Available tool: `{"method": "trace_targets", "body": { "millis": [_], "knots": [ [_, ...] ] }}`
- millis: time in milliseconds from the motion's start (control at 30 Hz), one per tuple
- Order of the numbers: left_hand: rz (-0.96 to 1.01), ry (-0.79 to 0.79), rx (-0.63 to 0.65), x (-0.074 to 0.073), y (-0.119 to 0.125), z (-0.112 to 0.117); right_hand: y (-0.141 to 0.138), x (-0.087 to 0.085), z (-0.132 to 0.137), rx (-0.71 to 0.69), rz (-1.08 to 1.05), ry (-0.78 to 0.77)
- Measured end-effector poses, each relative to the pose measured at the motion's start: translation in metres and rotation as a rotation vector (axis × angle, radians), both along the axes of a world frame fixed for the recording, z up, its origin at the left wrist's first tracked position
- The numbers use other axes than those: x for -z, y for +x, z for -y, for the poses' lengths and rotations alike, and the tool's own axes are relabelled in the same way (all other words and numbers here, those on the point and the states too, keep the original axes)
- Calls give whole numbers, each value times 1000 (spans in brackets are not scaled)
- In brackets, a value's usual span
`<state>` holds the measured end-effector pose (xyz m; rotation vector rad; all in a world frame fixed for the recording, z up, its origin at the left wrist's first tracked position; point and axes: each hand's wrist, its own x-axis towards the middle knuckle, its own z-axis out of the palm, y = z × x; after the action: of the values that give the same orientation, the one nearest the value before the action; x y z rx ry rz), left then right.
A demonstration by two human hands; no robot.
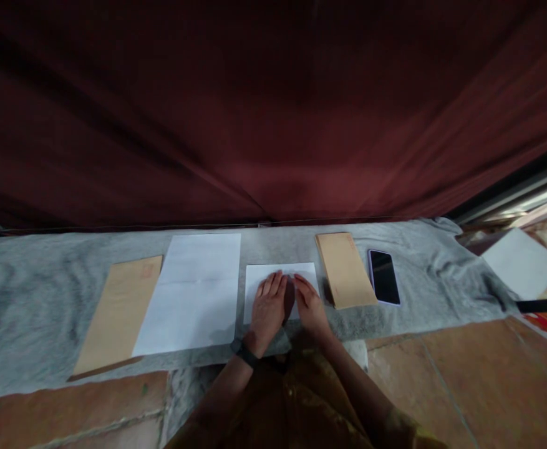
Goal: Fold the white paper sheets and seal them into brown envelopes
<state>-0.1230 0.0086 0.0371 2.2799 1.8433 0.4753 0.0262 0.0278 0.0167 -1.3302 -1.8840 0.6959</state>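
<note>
A white sheet of paper (253,284), apparently folded, lies flat in front of me on the grey cloth. My left hand (269,305) rests palm down on it with the fingers stretched out. On its right half, my right hand (311,307) touches the sheet, fingers extended and slightly bent, holding nothing that I can see. The hands are close together with a dark shadow between them. To the left are larger white sheets (193,290), with a faint crease across the middle. Right of the sheet sits a stack of brown envelopes (348,271).
More brown envelopes (118,312) lie at the far left, partly under the white sheets. A phone (384,277) with a dark screen is beside the right stack. The grey cloth (441,274) ends at a dark red curtain (273,125) behind. Tiled floor (483,368) shows in front.
</note>
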Motion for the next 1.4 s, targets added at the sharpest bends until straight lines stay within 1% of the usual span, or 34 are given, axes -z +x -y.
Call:
{"method": "trace_targets", "body": {
  "millis": [67, 133, 200, 300, 467, 600, 767, 1067, 1200, 1400],
  "knots": [
    [-18, -18, -1, -2, -1, -5, -6, -3, -10, 50, -53, -43],
    [-18, -18, -22, -2, -2, -11, -15, -5, -19, 19, -57, -44],
    [-17, -6, -35, 1, -2, -14, -23, -5, -23, -34, -9, -5],
    [-30, 20, -17, 5, -2, -14, -28, -2, -21, -89, 136, 81],
    [-54, 34, -20, 8, -3, -12, -23, 2, -12, -101, 354, 122],
    [-93, 18, -20, 7, -7, -10, -22, 0, -10, -88, 448, 131],
    [-153, 29, -52, 8, -13, -8, -25, 0, -10, -60, 531, 120],
    [-158, 52, -75, 8, -17, -4, -23, -3, -9, -25, 620, 140],
    [-148, 63, -109, 9, -19, -3, -19, -1, -7, 2, 620, 162],
    [-108, 86, -128, 11, -21, -2, -9, 1, -4, 26, 611, 182]
  ]
}}
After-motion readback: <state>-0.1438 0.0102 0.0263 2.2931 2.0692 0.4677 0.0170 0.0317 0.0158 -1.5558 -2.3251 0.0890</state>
